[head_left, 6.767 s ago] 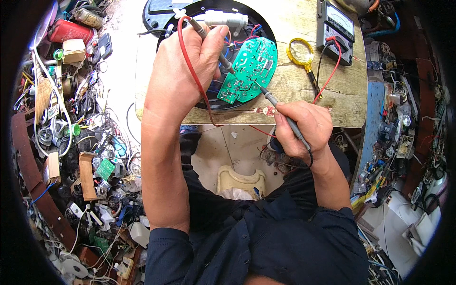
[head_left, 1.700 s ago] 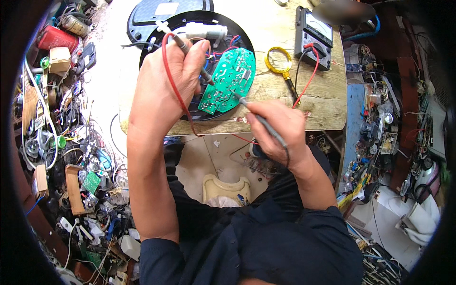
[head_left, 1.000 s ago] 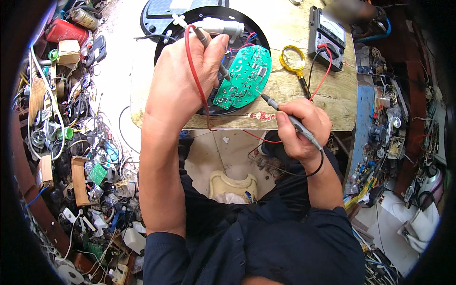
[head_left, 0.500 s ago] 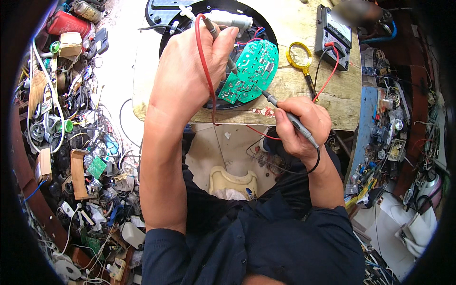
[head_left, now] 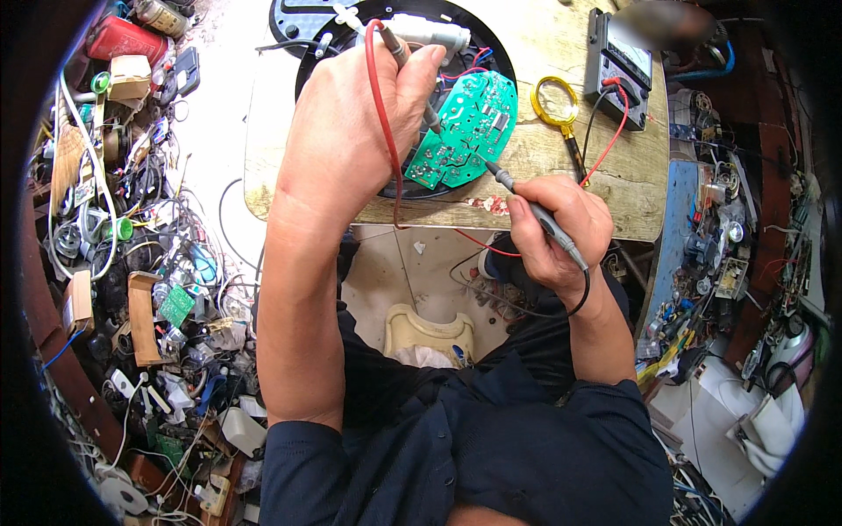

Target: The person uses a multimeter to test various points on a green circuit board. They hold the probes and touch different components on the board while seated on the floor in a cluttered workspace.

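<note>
Wooden table [head_left: 544,188] holds a green board [head_left: 465,131]; both hands, left [head_left: 351,131] and right [head_left: 557,228], grip test sticks touching it, right from five o'clock, checking looks underway.

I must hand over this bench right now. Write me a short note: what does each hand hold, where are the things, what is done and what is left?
Left hand: holds the red-wired probe, tip down on the green circuit board.
Right hand: holds the black-wired probe, tip at the board's lower right edge.
The board lies over the round black housing on the wooden table. The meter and the yellow magnifier are to the right.
Done: the board is exposed, both probes are placed.
Left: the meter's reading cannot be made out here, so read it.
</note>
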{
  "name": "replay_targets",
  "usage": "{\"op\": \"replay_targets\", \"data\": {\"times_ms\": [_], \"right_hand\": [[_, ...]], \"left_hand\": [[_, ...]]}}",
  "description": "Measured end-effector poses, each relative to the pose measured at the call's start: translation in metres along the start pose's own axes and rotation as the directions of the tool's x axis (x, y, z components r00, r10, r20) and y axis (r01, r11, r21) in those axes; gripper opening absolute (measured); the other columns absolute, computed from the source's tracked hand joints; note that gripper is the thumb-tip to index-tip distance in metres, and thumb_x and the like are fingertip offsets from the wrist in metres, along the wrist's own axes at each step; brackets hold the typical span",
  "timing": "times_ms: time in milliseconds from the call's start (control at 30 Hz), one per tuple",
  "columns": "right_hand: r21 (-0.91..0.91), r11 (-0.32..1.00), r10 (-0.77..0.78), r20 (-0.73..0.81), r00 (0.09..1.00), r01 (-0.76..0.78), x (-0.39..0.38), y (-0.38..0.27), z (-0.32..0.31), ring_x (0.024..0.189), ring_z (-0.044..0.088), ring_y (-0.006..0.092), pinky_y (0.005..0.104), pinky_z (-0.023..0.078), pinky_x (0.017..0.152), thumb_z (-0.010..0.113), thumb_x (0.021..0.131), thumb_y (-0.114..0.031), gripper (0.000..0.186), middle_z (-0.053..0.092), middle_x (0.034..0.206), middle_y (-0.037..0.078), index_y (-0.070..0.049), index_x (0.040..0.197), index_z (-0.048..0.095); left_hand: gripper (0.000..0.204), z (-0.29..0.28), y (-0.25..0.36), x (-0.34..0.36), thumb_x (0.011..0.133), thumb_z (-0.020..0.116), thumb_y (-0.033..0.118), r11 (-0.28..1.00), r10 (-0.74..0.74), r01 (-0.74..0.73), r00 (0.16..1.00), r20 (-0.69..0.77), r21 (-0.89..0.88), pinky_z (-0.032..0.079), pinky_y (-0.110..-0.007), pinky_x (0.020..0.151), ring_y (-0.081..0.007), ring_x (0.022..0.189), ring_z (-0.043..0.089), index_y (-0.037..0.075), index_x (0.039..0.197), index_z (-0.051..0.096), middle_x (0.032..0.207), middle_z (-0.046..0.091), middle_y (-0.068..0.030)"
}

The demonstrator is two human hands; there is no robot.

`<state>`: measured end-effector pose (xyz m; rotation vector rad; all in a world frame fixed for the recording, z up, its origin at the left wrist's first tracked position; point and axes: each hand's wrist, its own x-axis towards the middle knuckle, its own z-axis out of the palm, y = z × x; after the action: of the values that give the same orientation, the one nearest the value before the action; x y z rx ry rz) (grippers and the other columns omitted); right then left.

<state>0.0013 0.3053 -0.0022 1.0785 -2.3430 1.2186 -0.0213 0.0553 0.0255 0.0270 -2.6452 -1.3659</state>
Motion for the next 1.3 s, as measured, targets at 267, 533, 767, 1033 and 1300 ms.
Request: {"op": "replay_targets", "data": {"times_ms": [267, 533, 767, 1033, 1300], "right_hand": [[-0.01, 1.0, -0.003, -0.006, 1.0, 0.003, 0.0002, 0.0012, 0.0006, 0.066, 0.073, 0.0286, 0.0365, 0.057, 0.059, 0.081, 0.082, 0.007, 0.026, 0.074, 0.083, 0.015, 0.001, 0.104, 0.07], [-0.018, 1.0, 0.014, -0.006, 1.0, -0.014, -0.0008, 0.0023, 0.0019, 0.067, 0.073, 0.0285, 0.0363, 0.057, 0.059, 0.081, 0.084, 0.006, 0.024, 0.075, 0.084, 0.015, 0.002, 0.105, 0.071], [-0.03, 0.999, 0.028, -0.008, 1.0, -0.028, 0.0002, 0.002, 0.0011, 0.068, 0.074, 0.029, 0.0364, 0.058, 0.06, 0.081, 0.084, 0.006, 0.024, 0.075, 0.084, 0.015, 0.002, 0.105, 0.071], [-0.022, 0.999, 0.049, -0.03, 0.998, -0.05, -0.0003, 0.0018, -0.0009, 0.067, 0.073, 0.0292, 0.0368, 0.057, 0.06, 0.081, 0.084, 0.006, 0.023, 0.074, 0.083, 0.015, 0.001, 0.103, 0.071], [-0.009, 0.999, 0.051, -0.016, 0.999, -0.051, 0.0004, 0.0007, -0.0008, 0.066, 0.073, 0.0282, 0.0364, 0.057, 0.059, 0.081, 0.083, 0.006, 0.023, 0.074, 0.083, 0.015, 0.001, 0.103, 0.071]], "left_hand": [[0.034, 0.0011, -0.0016, 0.0004, 0.11, 0.062, 0.026, 1.0, -0.007, 0.007, 1.0, 0.0, 0.012, 0.055, -0.049, 0.06, -0.0441, 0.069, 0.072, -0.001, 0.093, 0.07, 0.071, 0.068, -0.0238], [0.032, -0.0008, 0.002, -0.0003, 0.11, 0.063, 0.025, 1.0, 0.002, -0.002, 1.0, -0.005, 0.028, 0.056, -0.048, 0.06, -0.043, 0.07, 0.073, -0.002, 0.096, 0.071, 0.074, 0.069, -0.0237], [0.031, -0.0004, 0.0023, -0.0008, 0.111, 0.062, 0.024, 1.0, -0.007, 0.007, 1.0, -0.004, 0.01, 0.055, -0.048, 0.059, -0.0428, 0.069, 0.072, -0.002, 0.095, 0.07, 0.073, 0.068, -0.0239], [0.028, -0.0008, 0.002, 0.0004, 0.11, 0.063, 0.022, 0.999, -0.001, 0.0, 1.0, 0.018, 0.035, 0.056, -0.048, 0.057, -0.0426, 0.068, 0.072, -0.001, 0.096, 0.071, 0.072, 0.068, -0.0229], [0.023, -0.0012, 0.0009, -0.0002, 0.109, 0.064, 0.019, 0.997, 0.002, -0.004, 1.0, 0.024, 0.075, 0.057, -0.047, 0.058, -0.0409, 0.069, 0.074, -0.002, 0.103, 0.073, 0.076, 0.071, -0.0229]]}}
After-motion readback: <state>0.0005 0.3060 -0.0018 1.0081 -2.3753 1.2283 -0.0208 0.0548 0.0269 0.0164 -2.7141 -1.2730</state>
